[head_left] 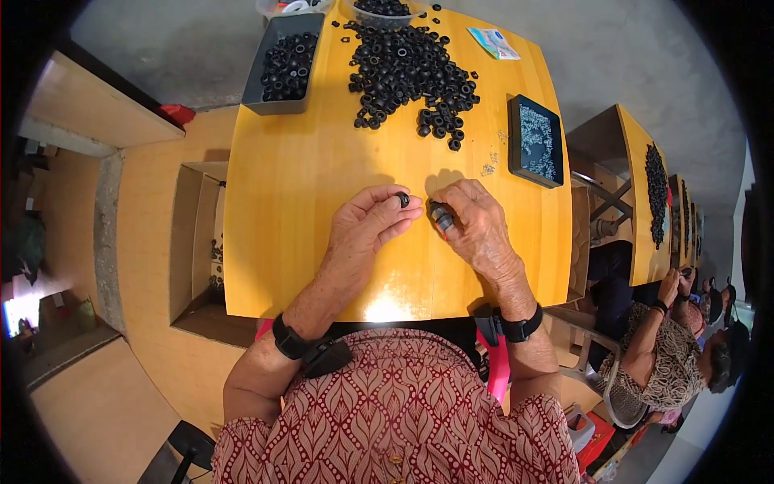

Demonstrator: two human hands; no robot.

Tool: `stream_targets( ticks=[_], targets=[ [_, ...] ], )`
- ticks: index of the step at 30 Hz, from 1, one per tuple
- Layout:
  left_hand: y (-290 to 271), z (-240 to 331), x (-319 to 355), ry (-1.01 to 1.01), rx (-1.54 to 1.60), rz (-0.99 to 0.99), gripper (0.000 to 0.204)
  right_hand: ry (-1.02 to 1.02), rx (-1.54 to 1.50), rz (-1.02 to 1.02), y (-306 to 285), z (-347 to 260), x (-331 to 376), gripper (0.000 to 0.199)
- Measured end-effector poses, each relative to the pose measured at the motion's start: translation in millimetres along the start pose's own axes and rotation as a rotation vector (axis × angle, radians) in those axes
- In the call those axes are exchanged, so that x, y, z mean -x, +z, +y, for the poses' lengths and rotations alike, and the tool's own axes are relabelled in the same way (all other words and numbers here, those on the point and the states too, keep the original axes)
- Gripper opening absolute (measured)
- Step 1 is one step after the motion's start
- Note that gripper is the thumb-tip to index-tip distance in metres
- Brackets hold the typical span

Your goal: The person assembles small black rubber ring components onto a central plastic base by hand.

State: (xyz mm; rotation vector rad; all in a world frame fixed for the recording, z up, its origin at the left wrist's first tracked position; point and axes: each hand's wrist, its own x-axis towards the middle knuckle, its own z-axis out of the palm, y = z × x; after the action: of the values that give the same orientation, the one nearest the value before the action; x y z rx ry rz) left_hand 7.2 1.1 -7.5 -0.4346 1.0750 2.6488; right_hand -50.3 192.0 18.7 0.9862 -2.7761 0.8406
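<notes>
Above the near middle of the yellow table, my left hand pinches a small black ring-shaped part between thumb and fingers. Close to its right, my right hand is closed around a short, dark cylindrical tool with a grey band and a bit of red. The tool's exact kind is not clear, as the fingers cover part of it. A small gap separates the tool from the black part. Farther off lies a large pile of similar black parts.
A dark grey bin of black parts stands at the far left, beside a clear bowl. On the right are a black tray of small shiny pieces, loose tiny pieces and a packet. Another person sits at right.
</notes>
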Motion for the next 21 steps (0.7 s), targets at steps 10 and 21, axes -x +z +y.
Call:
stream_targets(
  ticks=[10,21],
  targets=[
    [1,-2,1,0.062,0.033,-0.002,0.022,-0.104,-0.079,0.113,11,-1,-2,0.023],
    [-2,-9,2,0.068,0.053,0.006,0.022,-0.176,-0.013,0.171,2,-35,-1,0.024]
  ],
)
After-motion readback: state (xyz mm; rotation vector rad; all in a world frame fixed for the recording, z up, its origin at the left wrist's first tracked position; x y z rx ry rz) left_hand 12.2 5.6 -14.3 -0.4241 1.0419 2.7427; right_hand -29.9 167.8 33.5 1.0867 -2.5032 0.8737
